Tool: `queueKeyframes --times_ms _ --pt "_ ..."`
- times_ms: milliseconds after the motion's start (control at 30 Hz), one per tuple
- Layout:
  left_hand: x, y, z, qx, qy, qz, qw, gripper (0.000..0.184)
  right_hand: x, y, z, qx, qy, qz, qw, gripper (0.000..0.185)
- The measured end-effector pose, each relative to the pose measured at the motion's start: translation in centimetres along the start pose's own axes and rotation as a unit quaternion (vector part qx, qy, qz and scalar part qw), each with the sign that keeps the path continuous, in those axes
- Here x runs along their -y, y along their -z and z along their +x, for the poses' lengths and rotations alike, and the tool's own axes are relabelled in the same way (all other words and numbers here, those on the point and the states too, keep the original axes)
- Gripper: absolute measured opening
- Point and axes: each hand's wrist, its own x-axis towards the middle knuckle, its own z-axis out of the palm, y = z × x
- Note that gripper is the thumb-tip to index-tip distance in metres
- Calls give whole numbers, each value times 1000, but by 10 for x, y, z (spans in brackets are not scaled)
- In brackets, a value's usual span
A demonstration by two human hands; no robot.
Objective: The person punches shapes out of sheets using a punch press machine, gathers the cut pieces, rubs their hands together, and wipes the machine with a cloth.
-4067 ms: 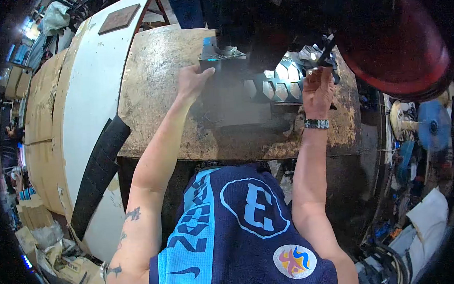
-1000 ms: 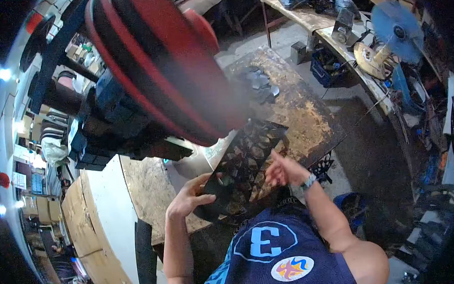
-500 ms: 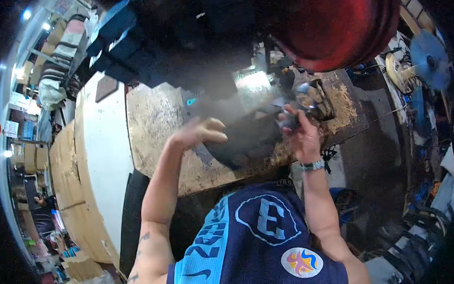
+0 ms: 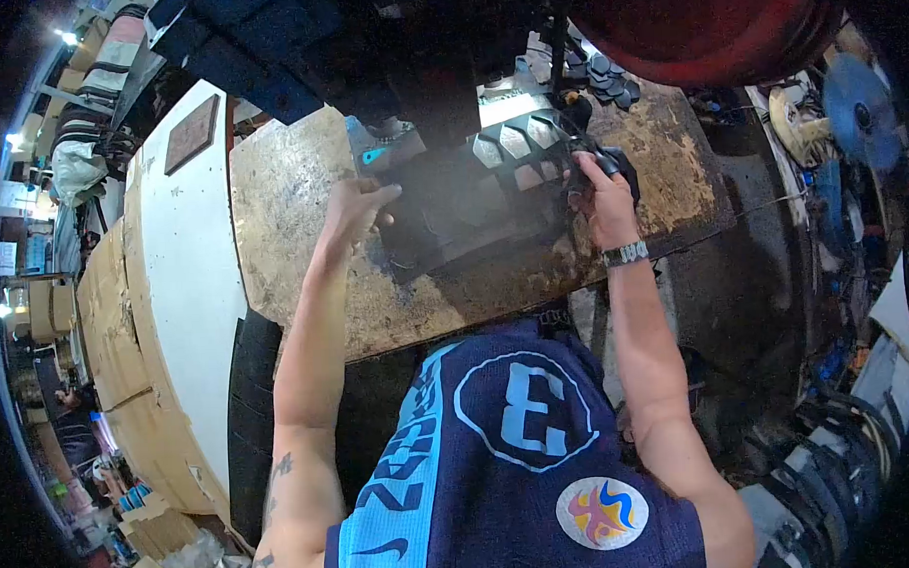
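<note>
evidently, the holed sheet (image 4: 441, 184) lay on the table (image 4: 297, 214), best kept flat and steady, while the right hand (image 4: 606, 194) gripped a dark piece (image 4: 622, 164) and the left hand's (image 4: 356, 212) hold, by the sheet's left edge, couldn't be told.

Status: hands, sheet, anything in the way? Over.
Left hand at dark sheet, grip unclear. Right hand at black part, hold unclear. Sheet over table. Machine overhead blocks part of the view.
</note>
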Motion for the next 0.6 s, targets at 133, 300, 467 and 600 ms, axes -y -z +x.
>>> queueKeyframes --times_ms 133,300,467,600 --pt "6 2 20 -25 -13 -7 1000 32 25 -11 -3 -18 27 -113 993 26" --pt "11 -1 30 -21 -22 5 1000 33 13 -5 27 -9 68 -102 992 28" --pt "16 -4 32 -34 -34 -29 998 34 -9 11 51 9 74 -105 992 28" --pt "19 -4 32 -42 -32 -26 998 34 -14 16 53 20 29 -74 997 25"
